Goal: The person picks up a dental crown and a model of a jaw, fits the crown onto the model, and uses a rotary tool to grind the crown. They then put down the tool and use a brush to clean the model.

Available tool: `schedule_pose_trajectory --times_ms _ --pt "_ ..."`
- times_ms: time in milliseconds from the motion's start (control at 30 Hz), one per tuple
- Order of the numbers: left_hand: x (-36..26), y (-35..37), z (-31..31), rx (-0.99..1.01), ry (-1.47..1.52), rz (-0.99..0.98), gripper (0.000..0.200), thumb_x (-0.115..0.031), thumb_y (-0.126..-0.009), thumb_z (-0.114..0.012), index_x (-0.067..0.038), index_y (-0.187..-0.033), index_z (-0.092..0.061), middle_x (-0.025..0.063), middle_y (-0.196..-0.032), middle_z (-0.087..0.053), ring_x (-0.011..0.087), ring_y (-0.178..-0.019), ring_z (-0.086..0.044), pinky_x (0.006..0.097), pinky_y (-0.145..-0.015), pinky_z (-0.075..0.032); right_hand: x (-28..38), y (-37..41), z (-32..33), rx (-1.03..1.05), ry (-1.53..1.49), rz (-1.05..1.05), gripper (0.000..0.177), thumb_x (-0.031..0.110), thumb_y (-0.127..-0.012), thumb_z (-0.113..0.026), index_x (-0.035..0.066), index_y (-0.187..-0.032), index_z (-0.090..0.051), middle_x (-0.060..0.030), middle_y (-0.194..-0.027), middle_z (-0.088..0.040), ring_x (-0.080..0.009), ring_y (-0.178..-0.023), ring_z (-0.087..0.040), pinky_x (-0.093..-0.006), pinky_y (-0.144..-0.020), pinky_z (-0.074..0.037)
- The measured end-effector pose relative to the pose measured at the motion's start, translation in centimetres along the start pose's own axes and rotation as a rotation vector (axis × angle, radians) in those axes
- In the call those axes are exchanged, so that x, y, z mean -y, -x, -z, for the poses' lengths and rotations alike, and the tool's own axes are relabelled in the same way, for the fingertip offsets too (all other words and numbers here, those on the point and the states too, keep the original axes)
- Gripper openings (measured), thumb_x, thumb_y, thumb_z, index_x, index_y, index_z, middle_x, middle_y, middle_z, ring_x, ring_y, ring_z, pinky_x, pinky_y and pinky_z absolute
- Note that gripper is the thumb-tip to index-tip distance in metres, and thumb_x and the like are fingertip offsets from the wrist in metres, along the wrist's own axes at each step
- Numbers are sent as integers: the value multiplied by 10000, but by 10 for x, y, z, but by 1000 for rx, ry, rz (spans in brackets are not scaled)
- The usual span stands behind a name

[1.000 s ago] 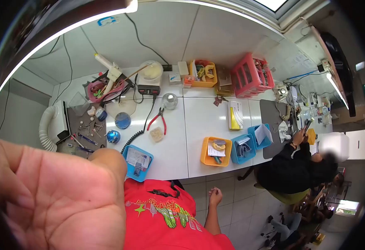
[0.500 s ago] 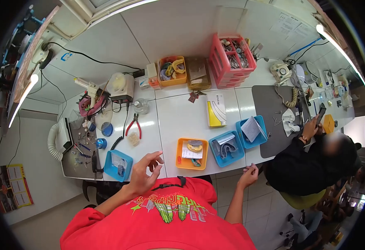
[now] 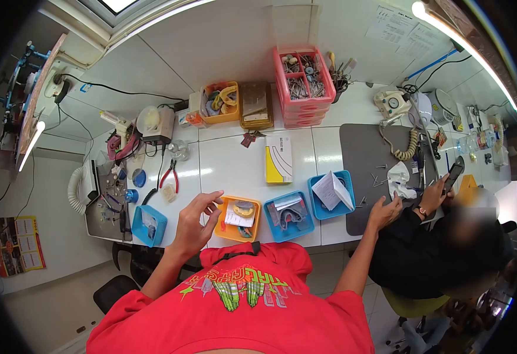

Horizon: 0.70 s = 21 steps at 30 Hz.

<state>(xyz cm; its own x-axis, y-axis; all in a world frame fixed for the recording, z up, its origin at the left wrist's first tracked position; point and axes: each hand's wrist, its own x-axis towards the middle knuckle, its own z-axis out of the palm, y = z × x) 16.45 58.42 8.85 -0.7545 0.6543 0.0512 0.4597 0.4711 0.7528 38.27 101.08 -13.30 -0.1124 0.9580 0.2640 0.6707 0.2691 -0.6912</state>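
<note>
My left hand hovers at the left edge of an orange tray, fingers apart and loosely bent, holding nothing. Inside that tray lie a yellowish dental model and a paper slip. Beside it, a blue tray holds a grey horseshoe-shaped dental piece. Another blue tray carries a folded paper. My right hand is over the near part of the grey mat, close to a co-worker's wrist. Its fingers are partly bent and apart, with nothing visible in them.
A co-worker in black sits at the right with a phone. A white-and-yellow box lies behind the trays. Red-handled pliers and a small blue tray are on the left. A pink drawer unit stands behind.
My right hand has risen and moved right from beside the bench edge to over the mat, its fingers spreading. My left hand now reaches the orange tray's edge. The view has shifted right.
</note>
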Motion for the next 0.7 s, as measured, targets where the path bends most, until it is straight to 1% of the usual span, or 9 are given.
schedule_pose_trajectory --times_ms 67,233,300,333,367,433,467,533,700 --pt "-3 -4 -8 20 -7 -26 443 75 -847 -645 -20 -1275 -581 124 -1020 -672 185 -789 -644 298 -711 -523 0 -32 -5 -7 444 207 469 186 -812 -680 35 -1248 -598 -234 -1297 -532 -420 -1223 -488 -565 -1037 -371" --pt "-7 -4 -20 154 -63 32 394 27 -850 -678 -9 -1234 -599 135 -1027 -657 237 -847 -664 331 -749 -533 -19 -82 -40 -6 459 298 514 268 -839 -709 94 -1303 -572 -225 -1304 -550 -422 -1228 -483 -553 -1045 -369" --pt "-5 -3 -22 176 -87 64 379 8 -855 -682 -8 -1225 -602 143 -1020 -653 252 -861 -665 342 -761 -532 -19 -90 -50 105 477 277 539 305 -842 -717 126 -1326 -560 -206 -1319 -556 -411 -1243 -483 -546 -1052 -370" --pt "-3 -2 -22 198 -112 77 366 -11 -860 -685 -6 -1216 -605 151 -1013 -648 267 -875 -666 354 -773 -531 -5 -95 -42 281 483 154 546 305 -838 -717 123 -1328 -560 -194 -1324 -561 -393 -1261 -483 -541 -1062 -365" --pt "-2 -2 -23 200 -109 87 366 -11 -860 -685 -6 -1216 -605 151 -1013 -648 267 -875 -666 354 -773 -531 -12 -95 -47 290 488 156 546 305 -838 -717 123 -1328 -560 -194 -1324 -561 -393 -1261 -483 -541 -1062 -365" --pt "2 -4 -25 218 -134 112 356 -38 -871 -684 -12 -1217 -607 158 -1003 -639 288 -898 -658 371 -796 -527 -25 -92 -52 184 613 249 557 315 -836 -718 88 -1319 -558 -193 -1297 -585 -376 -1211 -533 -529 -1047 -385" --pt "2 -7 -25 218 -134 113 356 -38 -871 -684 -12 -1217 -607 158 -1003 -639 288 -898 -658 371 -796 -527 -31 -90 -50 64 688 394 447 259 -854 -698 19 -1221 -614 -223 -1157 -647 -395 -1052 -613 -505 -943 -455" --pt "3 -13 -26 228 -137 130 355 -34 -873 -677 -19 -1221 -608 153 -1001 -637 294 -921 -653 375 -811 -523 -30 -86 -45 -15 576 322 410 240 -857 -690 4 -1186 -625 -231 -1119 -654 -400 -1011 -619 -502 -914 -463" --pt "2 -27 -27 248 -94 164 361 -14 -869 -667 -27 -1225 -607 153 -1005 -637 299 -930 -650 376 -817 -522 -18 -87 -24 -214 51 -40 324 192 -866 -669 -33 -1097 -651 -252 -1022 -669 -412 -908 -633 -492 -843 -484"
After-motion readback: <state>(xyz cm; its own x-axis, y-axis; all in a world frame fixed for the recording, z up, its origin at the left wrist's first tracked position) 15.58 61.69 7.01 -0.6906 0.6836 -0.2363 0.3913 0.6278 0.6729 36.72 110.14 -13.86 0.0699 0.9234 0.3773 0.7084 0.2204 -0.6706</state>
